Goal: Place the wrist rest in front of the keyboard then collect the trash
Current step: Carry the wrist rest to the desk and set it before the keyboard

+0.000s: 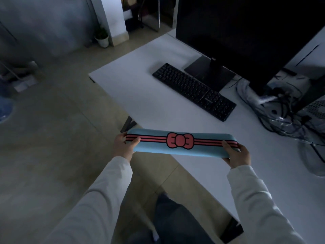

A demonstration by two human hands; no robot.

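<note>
A long light-blue wrist rest [181, 148] with red stripes and a red bow is held level above the near edge of the white desk [146, 95]. My left hand [124, 147] grips its left end and my right hand [236, 154] grips its right end. A black keyboard [194, 90] lies diagonally on the desk farther back, well apart from the wrist rest. Crumpled clear plastic wrapping [288, 125] lies on the desk at the right, among cables.
A dark monitor [246, 32] on a black stand rises behind the keyboard. A computer case [316, 110] and tangled cables [274, 110] crowd the right side. A small potted plant [102, 37] stands on the floor at the back left. My legs show below the desk edge.
</note>
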